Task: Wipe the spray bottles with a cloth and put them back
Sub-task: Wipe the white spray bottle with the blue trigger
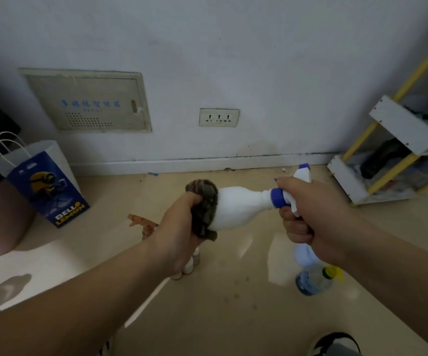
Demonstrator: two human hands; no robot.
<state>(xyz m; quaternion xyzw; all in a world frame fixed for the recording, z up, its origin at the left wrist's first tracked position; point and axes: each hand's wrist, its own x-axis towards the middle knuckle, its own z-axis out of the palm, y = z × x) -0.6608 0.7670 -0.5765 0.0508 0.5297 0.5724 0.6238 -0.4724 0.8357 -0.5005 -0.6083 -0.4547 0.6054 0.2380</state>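
So, bottle (238, 206): light, slick plastic, probably
right hand (310, 214): gripping its trigger neck, best hold
left hand (179, 224): bunching cloth (205, 201) on base

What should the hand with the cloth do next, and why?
Probably slide the cloth along the white spray bottle toward its blue collar. The left hand holds the cloth only over the bottle's bottom end, so the rest of the body is uncovered, while the right hand grips the trigger head.
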